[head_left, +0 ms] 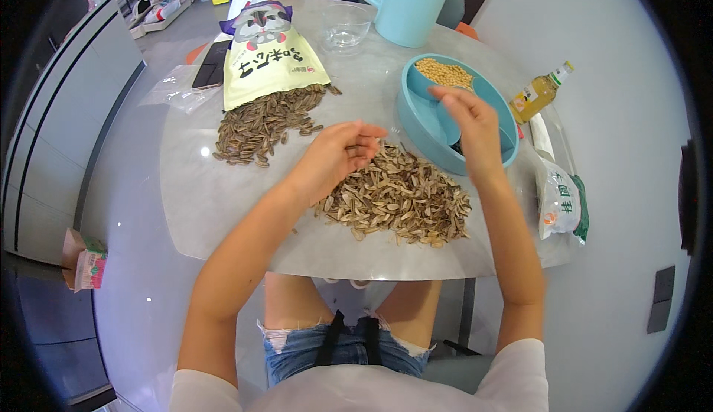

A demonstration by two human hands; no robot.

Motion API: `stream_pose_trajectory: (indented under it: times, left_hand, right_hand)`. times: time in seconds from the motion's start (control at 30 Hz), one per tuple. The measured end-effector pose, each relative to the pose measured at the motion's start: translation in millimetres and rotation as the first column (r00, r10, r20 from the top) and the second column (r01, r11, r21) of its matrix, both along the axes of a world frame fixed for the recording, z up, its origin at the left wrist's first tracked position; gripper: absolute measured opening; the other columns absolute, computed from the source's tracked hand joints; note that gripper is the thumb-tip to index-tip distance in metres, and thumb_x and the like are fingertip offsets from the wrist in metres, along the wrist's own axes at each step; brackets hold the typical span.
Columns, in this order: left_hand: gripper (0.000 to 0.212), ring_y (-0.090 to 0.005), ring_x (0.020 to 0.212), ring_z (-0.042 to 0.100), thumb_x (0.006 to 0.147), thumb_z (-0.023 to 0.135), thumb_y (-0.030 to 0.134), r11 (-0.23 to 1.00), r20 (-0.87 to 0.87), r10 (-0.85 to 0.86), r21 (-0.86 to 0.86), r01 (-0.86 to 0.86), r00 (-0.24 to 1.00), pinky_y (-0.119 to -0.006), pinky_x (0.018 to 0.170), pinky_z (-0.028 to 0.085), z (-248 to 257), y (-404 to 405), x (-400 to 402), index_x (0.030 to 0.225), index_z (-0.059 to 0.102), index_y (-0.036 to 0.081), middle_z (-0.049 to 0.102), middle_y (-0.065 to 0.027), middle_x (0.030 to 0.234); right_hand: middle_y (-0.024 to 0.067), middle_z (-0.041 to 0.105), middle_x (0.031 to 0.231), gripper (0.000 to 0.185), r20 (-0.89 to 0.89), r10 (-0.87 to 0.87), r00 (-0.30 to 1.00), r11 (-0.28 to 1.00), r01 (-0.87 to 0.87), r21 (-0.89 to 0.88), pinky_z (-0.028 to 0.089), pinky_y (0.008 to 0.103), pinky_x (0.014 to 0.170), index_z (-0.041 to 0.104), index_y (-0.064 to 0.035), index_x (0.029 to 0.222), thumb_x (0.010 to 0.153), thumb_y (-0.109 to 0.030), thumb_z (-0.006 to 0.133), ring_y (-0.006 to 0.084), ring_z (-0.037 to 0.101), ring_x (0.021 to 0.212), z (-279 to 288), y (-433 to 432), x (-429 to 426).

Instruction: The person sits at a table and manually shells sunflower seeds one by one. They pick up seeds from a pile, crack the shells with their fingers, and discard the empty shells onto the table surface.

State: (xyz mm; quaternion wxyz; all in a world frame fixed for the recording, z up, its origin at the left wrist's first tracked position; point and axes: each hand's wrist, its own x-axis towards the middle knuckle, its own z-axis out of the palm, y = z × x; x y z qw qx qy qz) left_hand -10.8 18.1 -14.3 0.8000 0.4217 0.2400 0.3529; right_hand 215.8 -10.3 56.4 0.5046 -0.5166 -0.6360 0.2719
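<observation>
My left hand point(348, 147) is over the upper left edge of a heap of pale, split sunflower seed shells point(401, 200). Its fingers are curled, and whether a seed sits between the fingertips is unclear. My right hand point(473, 119) hovers above a round light-blue divided dish point(412, 114), fingertips close together; I cannot see if they pinch anything. Yellow soybeans point(444, 73) fill the dish's far compartment. Something dark lies in the near one, partly hidden by my right hand. Whole dark sunflower seeds point(262, 125) spill from an open yellow printed bag point(273, 72).
Beyond the dish stand a light-blue kettle point(412, 5) and a clear plastic bowl point(345, 27). A phone point(211, 65) and clear plastic wrap point(181, 89) lie left of the bag. At right are a glass bottle point(537, 94) and a white-green food packet point(562, 200), near the wall.
</observation>
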Motion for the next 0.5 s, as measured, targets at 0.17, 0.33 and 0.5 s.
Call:
stream_pose_trajectory:
  times: [0.17,0.33,0.5]
  left_hand:
    - [0.053,-0.0220,0.112,0.055,0.102,0.028,0.034,0.980,0.260,0.031,-0.196,0.021,0.965,-0.034,0.095,0.046,12,-3,-4,0.134,0.040,-0.008,0.054,-0.0149,0.125]
    - [0.062,-0.0228,0.114,0.053,0.101,0.030,0.045,0.988,0.226,-0.008,-0.151,0.043,0.974,-0.035,0.099,0.042,8,-3,0,0.140,0.033,-0.004,0.054,-0.0144,0.124]
    - [0.071,-0.0223,0.120,0.048,0.099,0.031,0.053,0.998,0.134,-0.047,-0.036,0.052,0.990,-0.036,0.103,0.036,9,-9,2,0.145,0.022,0.000,0.051,-0.0143,0.129]
  right_hand:
    - [0.0083,0.065,0.097,0.017,0.332,0.055,0.942,0.975,-0.122,0.184,0.046,0.0339,0.082,0.070,-0.0065,0.096,0.079,-0.005,0.065,0.0246,0.060,0.092,-24,-22,-49]
    - [0.0090,0.061,0.090,0.016,0.466,0.091,0.880,0.965,-0.194,0.179,0.048,0.0358,0.077,0.068,-0.0061,0.092,0.076,-0.002,0.068,0.0273,0.058,0.088,-32,-20,-70]
    - [0.0078,0.058,0.090,0.016,0.364,0.134,0.922,0.981,-0.175,0.083,0.048,0.0331,0.074,0.063,-0.0040,0.094,0.079,-0.001,0.067,0.0238,0.057,0.086,-39,-17,-72]
